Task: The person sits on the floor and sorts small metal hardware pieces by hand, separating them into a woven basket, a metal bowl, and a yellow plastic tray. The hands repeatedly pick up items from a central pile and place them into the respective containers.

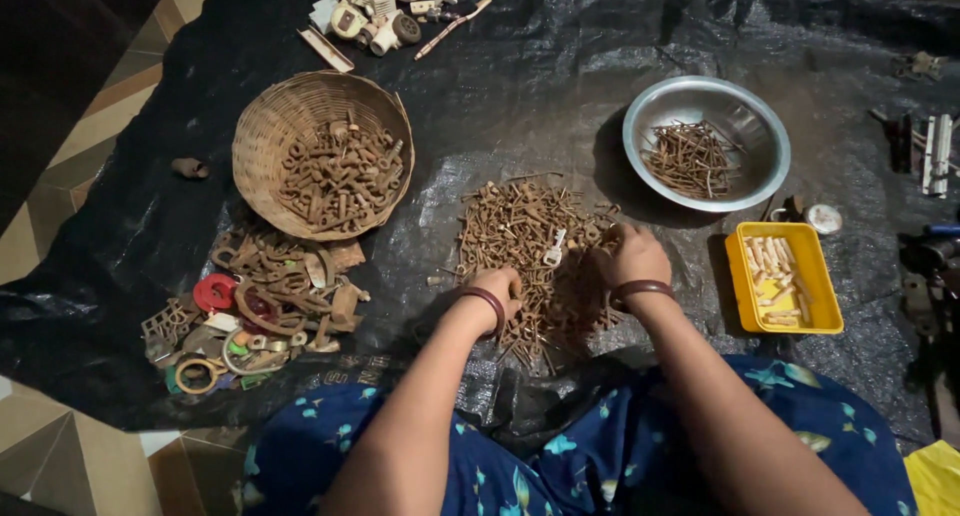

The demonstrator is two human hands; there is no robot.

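At the middle of the black plastic sheet (520,86), a pile of rusty screws and nails (530,251), with both hands sunk in its near edge: left hand (496,288) curled over the pieces, right hand (634,254) likewise, fingers bent, grip on any single piece impossible to tell. Toward the far right, a metal bowl (706,96) holding rusty nails. Just right of the right hand, a yellow tray (784,278). Far left of the pile, a wicker basket (300,116) of rusty fittings, with mixed scrap (255,306) nearer the sheet's left edge
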